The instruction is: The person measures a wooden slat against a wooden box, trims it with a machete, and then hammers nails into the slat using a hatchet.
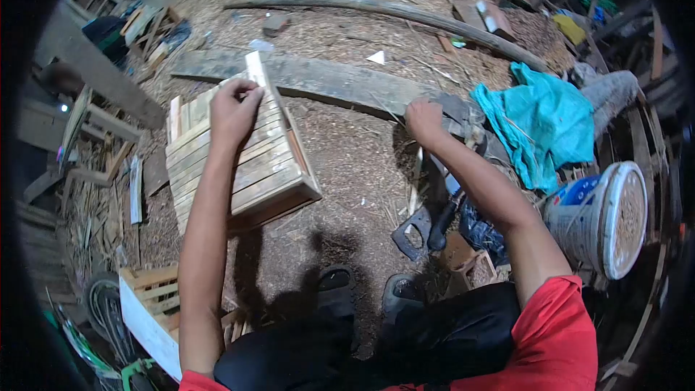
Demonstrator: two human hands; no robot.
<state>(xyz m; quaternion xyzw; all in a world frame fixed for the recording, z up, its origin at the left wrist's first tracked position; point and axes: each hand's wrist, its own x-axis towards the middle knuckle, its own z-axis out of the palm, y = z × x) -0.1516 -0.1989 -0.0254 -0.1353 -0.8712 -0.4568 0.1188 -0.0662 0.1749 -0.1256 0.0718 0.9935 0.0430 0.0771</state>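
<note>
"Two bare hands, you say? Where are they?"

"Well apart. The left hand [233, 112] is over the slatted wooden box [271, 148], near the pale upright strip [256, 67] at its far edge. The right hand [423, 119] is over by the end of the grey plank [326, 83]."

"Are the fingers open or closed?"

"Bent inward on both. On the left, thumb and fingers come close together, but I can't tell whether they pinch anything. The right is curled too, and its grip is hidden."

"And the box?"

"On the floor [347, 206], ahead of the person's feet and to the left, slats facing up. The left forearm passes over part of it. The plank lies just beyond, with a long pole [384, 11] farther off."

"What's on the right?"

"A crumpled teal sheet [543, 123], and nearer the person a white bucket [597, 217] tipped over, its round end turned outward. Below the right hand there's a dark handle [413, 235] with an opening in it, beside a black plastic bag [481, 228]."

"Anything by the left elbow?"

"Another slatted wooden piece [156, 293], with a white panel [150, 329] along its side."
</note>
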